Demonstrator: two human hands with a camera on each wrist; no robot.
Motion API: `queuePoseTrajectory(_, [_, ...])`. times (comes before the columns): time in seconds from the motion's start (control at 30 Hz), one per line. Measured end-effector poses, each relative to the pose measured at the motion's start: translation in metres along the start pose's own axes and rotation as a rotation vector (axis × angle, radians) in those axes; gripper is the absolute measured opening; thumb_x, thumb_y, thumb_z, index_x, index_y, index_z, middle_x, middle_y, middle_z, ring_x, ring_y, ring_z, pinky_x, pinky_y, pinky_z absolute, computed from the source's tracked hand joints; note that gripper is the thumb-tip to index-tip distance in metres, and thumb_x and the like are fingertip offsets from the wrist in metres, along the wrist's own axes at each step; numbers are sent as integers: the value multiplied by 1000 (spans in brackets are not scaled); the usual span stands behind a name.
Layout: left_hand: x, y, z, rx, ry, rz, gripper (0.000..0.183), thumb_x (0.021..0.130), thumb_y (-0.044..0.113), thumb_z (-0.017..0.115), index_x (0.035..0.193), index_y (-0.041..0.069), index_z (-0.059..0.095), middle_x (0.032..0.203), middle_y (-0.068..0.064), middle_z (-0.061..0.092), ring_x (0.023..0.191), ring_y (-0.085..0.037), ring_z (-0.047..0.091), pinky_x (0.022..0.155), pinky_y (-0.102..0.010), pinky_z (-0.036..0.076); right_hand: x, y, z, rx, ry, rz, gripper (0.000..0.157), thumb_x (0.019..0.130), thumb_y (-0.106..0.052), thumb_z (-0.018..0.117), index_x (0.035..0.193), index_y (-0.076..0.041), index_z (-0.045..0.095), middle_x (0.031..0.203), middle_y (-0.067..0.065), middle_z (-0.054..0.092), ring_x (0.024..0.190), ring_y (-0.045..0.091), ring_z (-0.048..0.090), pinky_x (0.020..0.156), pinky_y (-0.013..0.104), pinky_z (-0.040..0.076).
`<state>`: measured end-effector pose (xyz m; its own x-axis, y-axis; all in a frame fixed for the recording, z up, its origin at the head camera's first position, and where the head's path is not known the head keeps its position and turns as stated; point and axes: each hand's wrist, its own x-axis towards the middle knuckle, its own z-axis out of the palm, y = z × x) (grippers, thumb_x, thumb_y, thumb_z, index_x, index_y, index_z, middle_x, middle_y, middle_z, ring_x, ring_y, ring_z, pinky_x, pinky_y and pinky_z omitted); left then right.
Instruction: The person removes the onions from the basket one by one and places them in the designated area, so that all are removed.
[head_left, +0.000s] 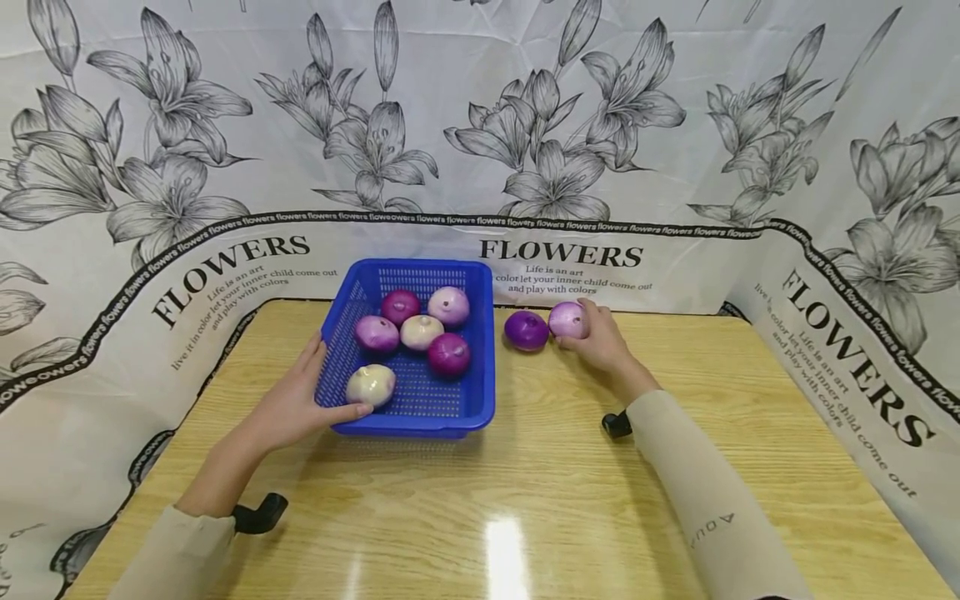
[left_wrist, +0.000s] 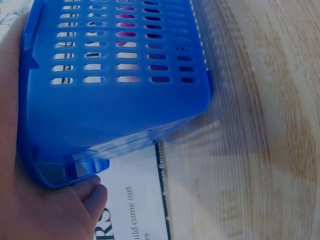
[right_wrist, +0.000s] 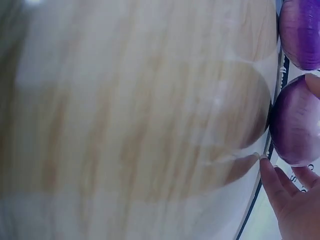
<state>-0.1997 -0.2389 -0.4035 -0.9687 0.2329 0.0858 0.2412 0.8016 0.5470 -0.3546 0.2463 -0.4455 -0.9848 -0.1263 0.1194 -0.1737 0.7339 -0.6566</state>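
Note:
A blue plastic basket (head_left: 480,400) stands on the table with several onions in it, some deep purple, some pale. My left hand (head_left: 288,408) grips its near left corner, thumb along the front rim and fingers against the outer left side. In the left wrist view, fingertips (left_wrist: 95,197) show below the rim of the basket (left_wrist: 110,107). To the right of the basket, my right hand (head_left: 600,337) holds a light purple onion (head_left: 566,322) between thumb and fingers. This onion (right_wrist: 295,125) sits at the table's back edge. Close to its left lies a dark purple onion (head_left: 527,332).
The wooden table (head_left: 562,500) is glossy and reflects light near the front. A white flower-printed cloth (head_left: 420,167) hangs behind and at both sides. Inside the basket, a pale onion (head_left: 371,386) lies near the front left, apart from the others.

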Motion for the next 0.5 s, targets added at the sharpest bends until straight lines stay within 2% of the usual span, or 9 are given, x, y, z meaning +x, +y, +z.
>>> queuePoseTrajectory(0.23, [1,1,-2,3,6,5,131,81,69,75,163,1,-2,171,-17,-6,154,-48,11,118,-68,21,-2,-2,-5,2,-3,-11,84,94,-20,74,160,-2,25,144,34,36,132,50,42,116,64,31])
queuePoseTrajectory(0.5, [0,-2,1,12,2,1,132,81,70,74,162,-3,1,171,-17,-7,154,-48,9,119,-68,20,-14,-3,-19,-92,-20,-32,89,93,-24,74,161,-2,21,150,36,29,138,53,36,115,69,29])
